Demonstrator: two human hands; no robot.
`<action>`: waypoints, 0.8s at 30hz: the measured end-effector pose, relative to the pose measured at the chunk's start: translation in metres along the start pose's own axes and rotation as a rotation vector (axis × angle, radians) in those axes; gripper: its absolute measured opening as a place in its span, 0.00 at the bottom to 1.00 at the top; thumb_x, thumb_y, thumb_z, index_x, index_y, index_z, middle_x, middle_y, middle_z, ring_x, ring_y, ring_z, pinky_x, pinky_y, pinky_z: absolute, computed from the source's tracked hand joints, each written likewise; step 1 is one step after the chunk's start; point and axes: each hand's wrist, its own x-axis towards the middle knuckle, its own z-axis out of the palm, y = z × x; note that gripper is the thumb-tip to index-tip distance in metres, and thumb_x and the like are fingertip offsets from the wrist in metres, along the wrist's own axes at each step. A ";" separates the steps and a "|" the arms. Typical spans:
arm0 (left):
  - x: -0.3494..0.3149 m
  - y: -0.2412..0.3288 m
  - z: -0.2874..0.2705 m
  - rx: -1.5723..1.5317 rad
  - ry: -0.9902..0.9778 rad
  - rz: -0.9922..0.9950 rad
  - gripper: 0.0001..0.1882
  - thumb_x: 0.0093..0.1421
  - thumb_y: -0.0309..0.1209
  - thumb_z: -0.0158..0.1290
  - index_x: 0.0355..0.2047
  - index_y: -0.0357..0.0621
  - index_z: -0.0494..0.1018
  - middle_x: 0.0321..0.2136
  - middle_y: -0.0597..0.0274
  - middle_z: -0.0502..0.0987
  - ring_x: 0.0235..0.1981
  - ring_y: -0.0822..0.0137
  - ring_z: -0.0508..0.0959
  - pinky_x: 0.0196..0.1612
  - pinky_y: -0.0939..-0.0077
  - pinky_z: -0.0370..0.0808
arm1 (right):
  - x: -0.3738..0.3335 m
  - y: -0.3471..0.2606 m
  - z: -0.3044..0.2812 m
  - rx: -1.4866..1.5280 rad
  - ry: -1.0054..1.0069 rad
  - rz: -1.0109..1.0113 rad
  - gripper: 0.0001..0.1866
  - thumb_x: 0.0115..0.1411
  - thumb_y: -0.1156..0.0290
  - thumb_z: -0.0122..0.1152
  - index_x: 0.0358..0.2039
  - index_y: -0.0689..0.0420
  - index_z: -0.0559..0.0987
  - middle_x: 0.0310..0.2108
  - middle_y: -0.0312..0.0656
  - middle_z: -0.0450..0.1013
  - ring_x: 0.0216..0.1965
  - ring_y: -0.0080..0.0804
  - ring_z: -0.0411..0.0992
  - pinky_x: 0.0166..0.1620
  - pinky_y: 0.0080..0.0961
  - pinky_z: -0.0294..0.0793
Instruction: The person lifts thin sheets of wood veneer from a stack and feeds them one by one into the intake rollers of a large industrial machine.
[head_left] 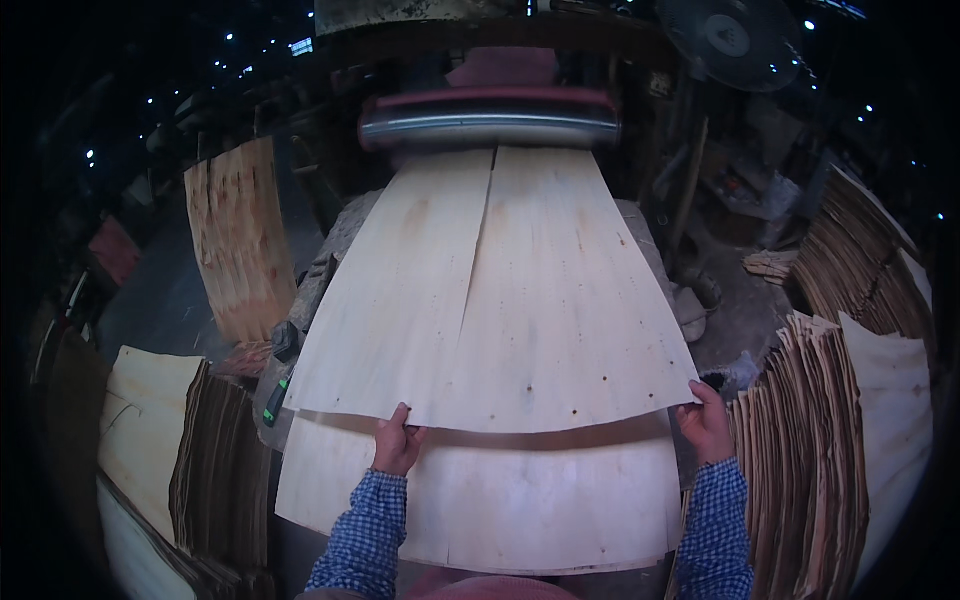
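Observation:
A wide pale wood veneer sheet (pixel 545 300) with a long split down its middle stretches from my hands to a metal roller (pixel 490 122) at the far end. My left hand (pixel 398 442) pinches its near edge left of centre, thumb on top. At the near right corner my right hand (pixel 707 425) grips the same sheet, thumb over the edge. The sheet's near edge is lifted and sags a little between my hands. Beneath it lies another veneer sheet (pixel 540 500), apart from the raised edge. The far end of the held sheet reaches the roller.
Stacks of veneer stand on edge at the left (pixel 215 460) and right (pixel 800 450). A rough veneer piece (pixel 240 240) stands at the far left. A green-and-black utility knife (pixel 276 402) lies at the table's left edge. A fan (pixel 730 38) is at the upper right.

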 end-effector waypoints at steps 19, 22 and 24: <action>0.111 -0.027 0.029 0.343 -0.125 -0.247 0.24 0.64 0.39 0.52 0.58 0.46 0.64 0.52 0.65 0.72 0.51 0.67 0.72 0.51 0.65 0.69 | -0.148 0.129 -0.056 -1.808 0.403 -0.453 0.25 0.54 0.70 0.62 0.52 0.66 0.72 0.54 0.59 0.69 0.57 0.55 0.66 0.60 0.42 0.65; 0.020 -0.040 -0.005 0.281 -0.070 -0.307 0.21 0.64 0.39 0.53 0.55 0.47 0.67 0.48 0.66 0.76 0.46 0.70 0.76 0.47 0.71 0.74 | -0.153 0.112 -0.047 -1.813 0.360 -0.410 0.23 0.53 0.69 0.63 0.48 0.64 0.74 0.46 0.56 0.74 0.49 0.54 0.71 0.53 0.43 0.71; -0.034 -0.043 -0.033 0.241 -0.069 -0.358 0.20 0.66 0.38 0.49 0.55 0.44 0.65 0.50 0.60 0.75 0.49 0.63 0.76 0.48 0.69 0.75 | -0.145 0.110 -0.063 -1.877 0.380 -0.464 0.22 0.52 0.68 0.65 0.47 0.64 0.75 0.45 0.54 0.75 0.47 0.53 0.72 0.51 0.43 0.71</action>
